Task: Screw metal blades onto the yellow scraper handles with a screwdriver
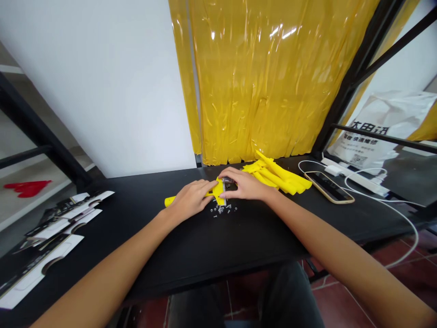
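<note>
My left hand [189, 198] is closed around the handle of a yellow scraper [219, 193] that lies low over the black table. The handle's end sticks out to the left of my palm. At the wide head, the thumb and fingers of my right hand [247, 184] close on the right edge, where a pale strip like a blade shows. Whether those fingers also pinch a small part is hidden. Several small screws and nuts [221, 209] lie scattered just below the head.
Several yellow handle-shaped pieces [278, 175] are piled behind my right wrist. Farther right are a phone [329, 187], a white power strip [362, 180] with cables, and a white plastic bag [372, 127]. Cardboard sleeves [58, 228] lie at left. A yellow plastic curtain [266, 82] hangs behind the table.
</note>
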{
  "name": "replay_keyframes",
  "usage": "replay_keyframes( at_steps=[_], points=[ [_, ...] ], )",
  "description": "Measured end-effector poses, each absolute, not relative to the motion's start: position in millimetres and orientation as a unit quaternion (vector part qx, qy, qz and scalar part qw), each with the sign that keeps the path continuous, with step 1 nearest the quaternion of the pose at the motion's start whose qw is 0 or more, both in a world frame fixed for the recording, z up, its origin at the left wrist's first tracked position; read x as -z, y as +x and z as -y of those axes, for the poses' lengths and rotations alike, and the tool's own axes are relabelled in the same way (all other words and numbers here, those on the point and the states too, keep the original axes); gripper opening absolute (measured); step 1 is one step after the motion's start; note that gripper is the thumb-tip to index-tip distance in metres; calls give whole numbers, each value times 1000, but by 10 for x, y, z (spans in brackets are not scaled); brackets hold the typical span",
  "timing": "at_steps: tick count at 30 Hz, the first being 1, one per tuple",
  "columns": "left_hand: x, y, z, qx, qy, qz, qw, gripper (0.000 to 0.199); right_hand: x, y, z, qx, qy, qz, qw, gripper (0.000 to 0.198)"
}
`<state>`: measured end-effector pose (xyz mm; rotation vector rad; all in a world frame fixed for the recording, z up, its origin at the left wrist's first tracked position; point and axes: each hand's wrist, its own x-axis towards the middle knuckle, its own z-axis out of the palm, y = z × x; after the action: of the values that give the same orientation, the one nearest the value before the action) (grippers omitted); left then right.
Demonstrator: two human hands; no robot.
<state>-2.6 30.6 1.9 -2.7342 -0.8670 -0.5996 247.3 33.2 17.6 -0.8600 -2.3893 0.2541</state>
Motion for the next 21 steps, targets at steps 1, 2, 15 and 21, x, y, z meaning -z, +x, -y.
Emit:
replay_keyframes(
  at_steps=[1, 2, 15, 21],
  points=[
    [-15, -23, -307, 203, -930, 288, 107, 39, -168, 2484, -354, -98, -316, 897, 294, 47],
    [-13, -21, -307, 203, -931, 283, 109, 38, -159, 2494, -374, -97, -310, 898, 297, 41],
    [-249, 24, -132, 281, -878, 387, 8, 33, -281, 2433, -306, 4, -352, 794, 496, 20],
    [-426, 42, -54, 385, -764, 470, -216, 32, -243, 2331, -234, 8, -315, 828, 464, 12]
  ],
)
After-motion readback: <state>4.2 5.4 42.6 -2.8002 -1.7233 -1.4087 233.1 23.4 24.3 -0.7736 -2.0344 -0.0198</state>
